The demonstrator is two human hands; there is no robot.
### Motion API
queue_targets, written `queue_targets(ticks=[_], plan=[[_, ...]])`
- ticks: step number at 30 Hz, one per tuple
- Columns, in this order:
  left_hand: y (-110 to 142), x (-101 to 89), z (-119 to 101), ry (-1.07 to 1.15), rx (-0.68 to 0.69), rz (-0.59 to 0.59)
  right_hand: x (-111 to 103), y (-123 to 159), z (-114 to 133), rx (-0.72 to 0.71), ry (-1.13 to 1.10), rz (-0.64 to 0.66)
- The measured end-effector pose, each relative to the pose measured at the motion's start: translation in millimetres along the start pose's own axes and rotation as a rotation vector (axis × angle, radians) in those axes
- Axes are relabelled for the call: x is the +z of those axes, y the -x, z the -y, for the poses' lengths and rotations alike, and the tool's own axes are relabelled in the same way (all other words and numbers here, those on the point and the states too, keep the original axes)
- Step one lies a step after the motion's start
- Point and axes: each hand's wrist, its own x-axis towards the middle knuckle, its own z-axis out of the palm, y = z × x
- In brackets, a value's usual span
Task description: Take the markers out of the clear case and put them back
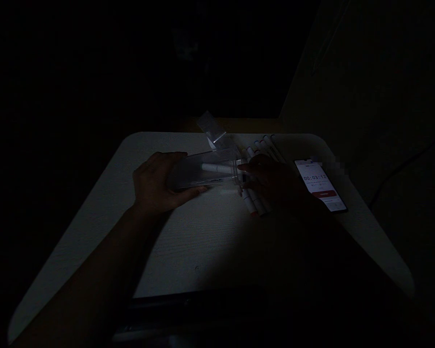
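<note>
The scene is very dark. My left hand (155,186) is wrapped round the closed end of a clear plastic case (206,169) that lies on its side on the white table (188,241). One white marker (217,168) lies inside the case. My right hand (271,181) is at the case's open right end, its fingertips pinched at that marker's end. Under and behind my right hand lie several white markers (255,203) in a row.
A phone (321,186) with a lit timer screen lies flat to the right of the markers. The case's clear lid (212,128) stands up behind the case. The table's edges fall off into darkness all round.
</note>
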Motion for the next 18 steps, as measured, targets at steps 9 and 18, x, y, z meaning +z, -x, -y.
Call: queue_targets(ticks=[9,18], plan=[[2.1,2.0,3.8,0.037,-0.048,-0.077,3.6,5.2,-13.3,0.039,-0.091,-0.127],[5.8,8.1,9.8,0.040,-0.156,-0.124,-4.0,14.0,-46.3,0.090,-0.019,-0.632]])
